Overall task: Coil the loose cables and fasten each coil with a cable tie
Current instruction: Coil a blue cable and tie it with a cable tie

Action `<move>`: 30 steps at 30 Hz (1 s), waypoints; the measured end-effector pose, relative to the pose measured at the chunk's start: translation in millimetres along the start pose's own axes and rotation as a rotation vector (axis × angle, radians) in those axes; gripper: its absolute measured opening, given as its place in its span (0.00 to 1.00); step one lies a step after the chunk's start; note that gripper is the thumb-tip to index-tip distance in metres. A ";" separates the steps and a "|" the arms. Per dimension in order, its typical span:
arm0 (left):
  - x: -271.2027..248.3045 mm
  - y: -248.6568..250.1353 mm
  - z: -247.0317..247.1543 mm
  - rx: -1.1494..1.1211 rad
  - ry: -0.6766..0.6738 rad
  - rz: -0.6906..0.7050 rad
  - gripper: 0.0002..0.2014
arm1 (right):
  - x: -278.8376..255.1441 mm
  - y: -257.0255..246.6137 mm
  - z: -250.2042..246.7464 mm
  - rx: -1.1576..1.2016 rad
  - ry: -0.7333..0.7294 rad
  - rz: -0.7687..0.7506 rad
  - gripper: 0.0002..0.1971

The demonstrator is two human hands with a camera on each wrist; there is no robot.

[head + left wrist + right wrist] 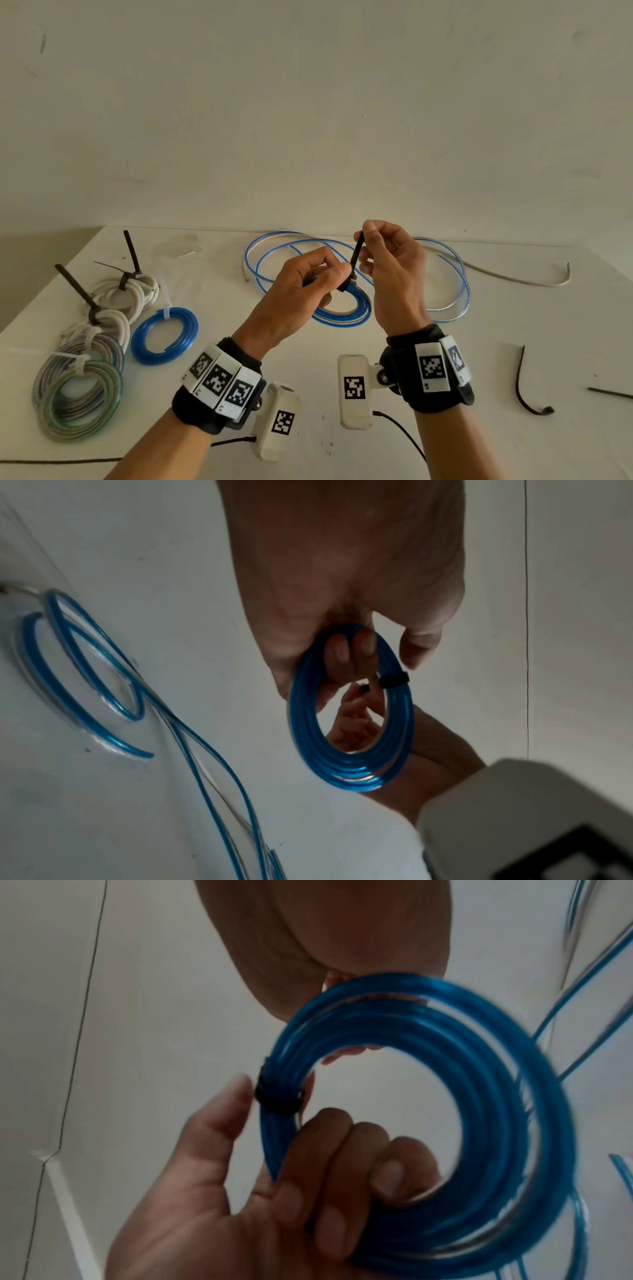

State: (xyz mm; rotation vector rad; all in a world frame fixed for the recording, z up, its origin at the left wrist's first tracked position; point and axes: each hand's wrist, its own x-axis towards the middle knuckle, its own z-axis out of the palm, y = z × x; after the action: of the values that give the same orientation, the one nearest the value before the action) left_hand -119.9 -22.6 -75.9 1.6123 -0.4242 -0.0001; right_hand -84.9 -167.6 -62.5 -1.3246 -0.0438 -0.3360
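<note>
A small blue cable coil (356,310) is held up over the white table (342,455). My left hand (329,277) grips the coil with curled fingers. A black cable tie (356,255) is wrapped round the coil, and its tail sticks upward. My right hand (364,246) pinches that tail between thumb and fingers. In the left wrist view the tie's band (394,680) crosses the coil (349,764) beside my left fingers (342,653). The right wrist view shows the band (277,1099) tight on the coil (496,1096), with my left fingers (394,1172) curled through it.
Tied coils lie at the left: white ones with black ties (126,291), a blue one (164,335), grey and green ones (82,394). Loose blue cable (459,277) and a pale cable (513,280) sprawl at the back. Spare black ties (524,387) lie at the right.
</note>
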 end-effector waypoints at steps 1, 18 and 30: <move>0.3 0.3 0.5 0.000 0.008 -0.004 0.16 | 0.0 0.0 0.5 0.009 0.006 -0.001 0.07; 5.0 -11.5 7.7 -0.038 0.018 -0.087 0.11 | -2.5 -12.0 -3.7 0.105 -0.002 0.001 0.07; 5.4 -16.0 19.5 -0.066 0.105 -0.035 0.14 | -1.4 -13.5 -6.4 0.111 -0.005 -0.024 0.07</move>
State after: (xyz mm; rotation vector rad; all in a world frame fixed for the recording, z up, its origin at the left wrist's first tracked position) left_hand -115.6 -42.5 -91.8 1.5466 -0.3118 0.0433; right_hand -90.9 -176.1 -51.7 -1.2154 -0.0814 -0.3457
